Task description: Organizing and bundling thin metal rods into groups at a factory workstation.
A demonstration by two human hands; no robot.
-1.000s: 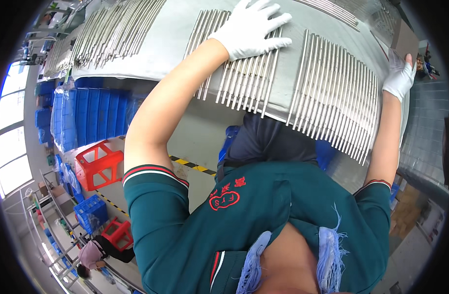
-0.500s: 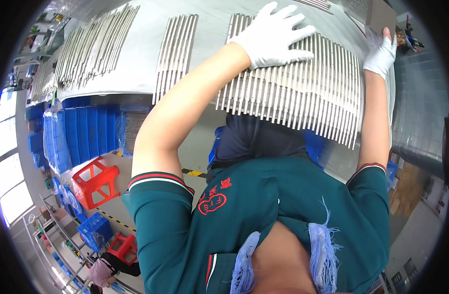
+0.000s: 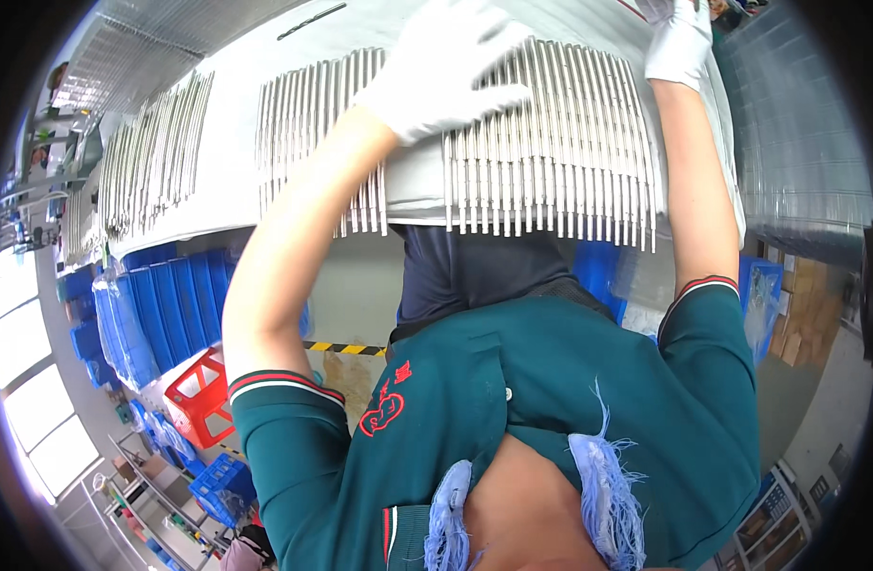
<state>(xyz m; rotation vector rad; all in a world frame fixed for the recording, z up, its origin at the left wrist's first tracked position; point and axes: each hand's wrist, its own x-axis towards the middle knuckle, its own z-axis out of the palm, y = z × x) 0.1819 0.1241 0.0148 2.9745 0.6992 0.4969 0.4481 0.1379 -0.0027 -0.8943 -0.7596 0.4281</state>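
Note:
Slim silver metal rods lie side by side on the white-covered table, in a right-hand group and a left-hand group, with a strip of bare cloth between them. My left hand, in a white glove, is spread over that strip and partly covers the far ends of both groups. Its fingers are apart and smeared by motion, with nothing visible in them. At the top edge, beyond the right-hand group, my gloved right hand is bent against a grey-brown block. The picture's edge cuts off most of the block and the fingertips.
More rods lie farther left on the table. A dark drill bit lies near the far edge. Blue crates and a red stool stand below left. Clear plastic sheeting hangs at the right.
My left hand has moved left off the right-hand group, which is narrower now, while the left-hand group is wider. The whole view has shifted, and the block is mostly out of it.

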